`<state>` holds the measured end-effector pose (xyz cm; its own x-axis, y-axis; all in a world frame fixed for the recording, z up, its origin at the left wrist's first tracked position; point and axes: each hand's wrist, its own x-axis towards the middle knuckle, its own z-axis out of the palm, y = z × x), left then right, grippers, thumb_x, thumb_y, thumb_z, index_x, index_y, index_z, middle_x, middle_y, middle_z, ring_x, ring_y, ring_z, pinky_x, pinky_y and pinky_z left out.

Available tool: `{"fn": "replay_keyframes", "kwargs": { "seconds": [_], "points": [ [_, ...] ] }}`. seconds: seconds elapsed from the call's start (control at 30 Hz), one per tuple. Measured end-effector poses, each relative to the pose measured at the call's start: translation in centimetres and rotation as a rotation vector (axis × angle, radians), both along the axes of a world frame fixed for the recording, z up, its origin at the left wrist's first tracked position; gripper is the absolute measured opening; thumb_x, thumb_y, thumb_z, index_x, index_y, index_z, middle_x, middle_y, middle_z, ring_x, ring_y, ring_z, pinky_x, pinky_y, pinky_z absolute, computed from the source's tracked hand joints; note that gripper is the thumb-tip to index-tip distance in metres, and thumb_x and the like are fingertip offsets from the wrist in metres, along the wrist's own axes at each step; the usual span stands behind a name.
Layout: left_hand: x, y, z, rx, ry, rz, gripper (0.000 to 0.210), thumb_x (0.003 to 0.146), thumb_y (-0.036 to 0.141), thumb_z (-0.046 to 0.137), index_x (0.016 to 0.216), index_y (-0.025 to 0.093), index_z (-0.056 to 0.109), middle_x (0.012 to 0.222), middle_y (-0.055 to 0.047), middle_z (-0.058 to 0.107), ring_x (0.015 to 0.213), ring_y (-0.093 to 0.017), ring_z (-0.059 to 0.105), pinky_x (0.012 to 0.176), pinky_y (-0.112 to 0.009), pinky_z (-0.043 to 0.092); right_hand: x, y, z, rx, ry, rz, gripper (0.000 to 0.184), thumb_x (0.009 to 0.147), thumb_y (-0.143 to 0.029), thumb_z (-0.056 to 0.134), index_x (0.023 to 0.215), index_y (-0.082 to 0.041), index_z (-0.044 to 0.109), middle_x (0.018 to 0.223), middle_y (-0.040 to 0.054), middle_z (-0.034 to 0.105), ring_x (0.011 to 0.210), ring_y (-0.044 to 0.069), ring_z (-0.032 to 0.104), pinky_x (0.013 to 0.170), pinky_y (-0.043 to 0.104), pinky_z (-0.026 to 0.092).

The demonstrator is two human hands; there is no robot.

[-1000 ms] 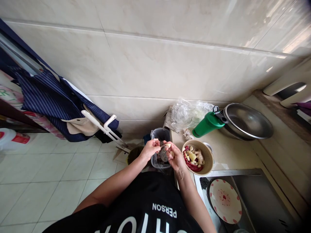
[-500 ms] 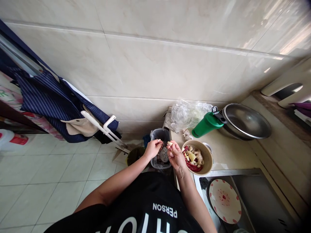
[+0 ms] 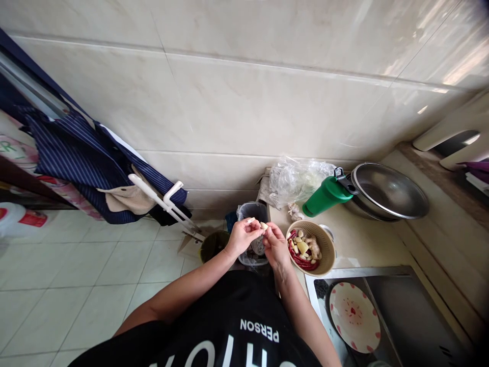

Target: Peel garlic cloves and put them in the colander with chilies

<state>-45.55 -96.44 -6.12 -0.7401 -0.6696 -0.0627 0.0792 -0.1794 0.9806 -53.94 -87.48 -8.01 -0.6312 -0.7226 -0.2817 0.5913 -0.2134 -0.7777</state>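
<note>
My left hand (image 3: 243,238) and my right hand (image 3: 275,245) meet over a bin (image 3: 253,210) lined with a clear bag. Between their fingertips is a pale garlic clove (image 3: 263,226), pinched by both. A small whitish bit, too small to make out, shows at my left index finger. Just right of my right hand, a beige basket (image 3: 327,250) holds red chillies (image 3: 305,263), ginger (image 3: 314,247) and several peeled cloves. Behind the basket lie garlic bulbs (image 3: 295,211).
A green bottle (image 3: 326,196) lies tilted against metal bowls (image 3: 389,191) on the counter, beside a clear plastic bag (image 3: 296,178). A spotted plate (image 3: 354,317) sits in the sink (image 3: 412,306) at front right. White-handled rods (image 3: 164,204) and hanging striped cloth (image 3: 84,158) stand at left.
My hands have come together over the bin. The clove in my right fingertips has moved slightly left and down, and my left fingers now touch it.
</note>
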Motion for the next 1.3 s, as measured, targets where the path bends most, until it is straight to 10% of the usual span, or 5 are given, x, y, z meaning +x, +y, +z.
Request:
{"fn": "replay_keyframes", "kwargs": {
  "seconds": [0.7,1.3],
  "points": [
    [-0.3,-1.7,-4.4,-0.008,-0.206,0.069,0.018,0.071,0.035,0.063,0.071,0.016,0.065,0.069,-0.003,0.064,0.062,-0.015,0.060,0.058,-0.025,0.047,-0.7,0.4,0.4,-0.119,-0.198,0.115,0.026,0.068,-0.030,0.075,0.086,-0.022,0.059,0.076,-0.0014,0.056,0.057,0.007,0.045,0.038,0.014,0.027],
    [0.8,-1.2,-0.1,0.171,-0.090,-0.071,0.027,0.065,0.029,0.075,0.078,0.013,0.058,0.069,-0.002,0.065,0.066,-0.016,0.065,0.053,-0.020,0.047,-1.9,1.7,1.1,0.162,0.840,0.204,0.017,0.086,-0.032,0.053,0.095,-0.022,0.063,0.097,0.0055,0.064,0.089,0.020,0.059,0.077,0.029,0.047]
  ]
}}
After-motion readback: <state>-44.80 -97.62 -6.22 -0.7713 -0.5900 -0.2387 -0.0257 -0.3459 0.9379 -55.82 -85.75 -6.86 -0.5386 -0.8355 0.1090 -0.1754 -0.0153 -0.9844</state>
